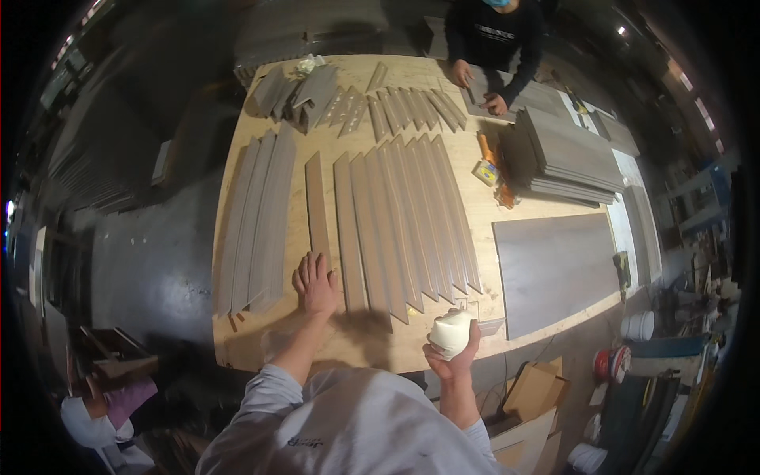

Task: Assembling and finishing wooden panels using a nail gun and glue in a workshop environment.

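My left hand [318, 286] lies with fingers stretched out over the near end of a single narrow grey-brown wood strip [317, 202]. The strip has angled ends and lies lengthwise on the plywood table [324, 348]. My right hand [453, 369] is closed around a bulging, cream-white soft bag [452, 331], held up over the table's near edge. The bag's lower end is hidden. Just beyond it, several similar strips [396, 222] lie side by side in a fanned row. To the left of my left hand is another group of long grey strips [257, 222].
Shorter strips [408, 109] lie in rows at the far side, beside stacked grey pieces [315, 85]. A stack of grey panels [566, 150], an orange tool [486, 149] and a large flat panel [558, 269] occupy the right. Across the table, a person [495, 39] handles a board.
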`<state>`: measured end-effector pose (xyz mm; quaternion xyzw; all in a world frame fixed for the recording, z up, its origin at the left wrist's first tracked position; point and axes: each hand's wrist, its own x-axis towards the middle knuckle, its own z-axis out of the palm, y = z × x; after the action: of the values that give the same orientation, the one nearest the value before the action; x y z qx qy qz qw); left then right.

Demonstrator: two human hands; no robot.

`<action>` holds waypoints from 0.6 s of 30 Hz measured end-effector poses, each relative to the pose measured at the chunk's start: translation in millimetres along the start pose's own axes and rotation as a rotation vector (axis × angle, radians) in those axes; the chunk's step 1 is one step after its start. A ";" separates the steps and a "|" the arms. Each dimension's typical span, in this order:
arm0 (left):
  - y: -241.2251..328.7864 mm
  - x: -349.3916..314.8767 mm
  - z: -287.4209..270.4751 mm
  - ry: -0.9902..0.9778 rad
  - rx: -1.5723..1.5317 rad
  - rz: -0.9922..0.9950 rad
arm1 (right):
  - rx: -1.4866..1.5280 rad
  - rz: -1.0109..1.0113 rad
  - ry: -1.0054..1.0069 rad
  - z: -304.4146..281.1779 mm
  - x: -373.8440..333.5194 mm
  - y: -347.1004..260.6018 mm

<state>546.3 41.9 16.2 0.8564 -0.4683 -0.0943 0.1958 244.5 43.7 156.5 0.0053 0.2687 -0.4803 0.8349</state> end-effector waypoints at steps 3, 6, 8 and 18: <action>4.6 -7.6 0.6 -0.094 0.035 0.136 | -0.001 0.019 -0.030 -3.9 3.6 0.4; 14.0 -8.1 3.9 -0.129 0.047 0.188 | 0.015 0.034 -0.032 -3.3 6.5 0.3; 16.1 1.4 6.4 -0.142 0.010 0.094 | 0.021 0.040 -0.050 -2.0 7.3 -0.3; 36.3 46.6 8.4 -0.200 0.097 0.141 | 0.040 0.030 -0.016 -8.1 19.4 -7.4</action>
<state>540.9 -16.9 25.0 0.8160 -0.5488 -0.1425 0.1125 242.5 26.4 142.6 0.0220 0.2521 -0.4731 0.8439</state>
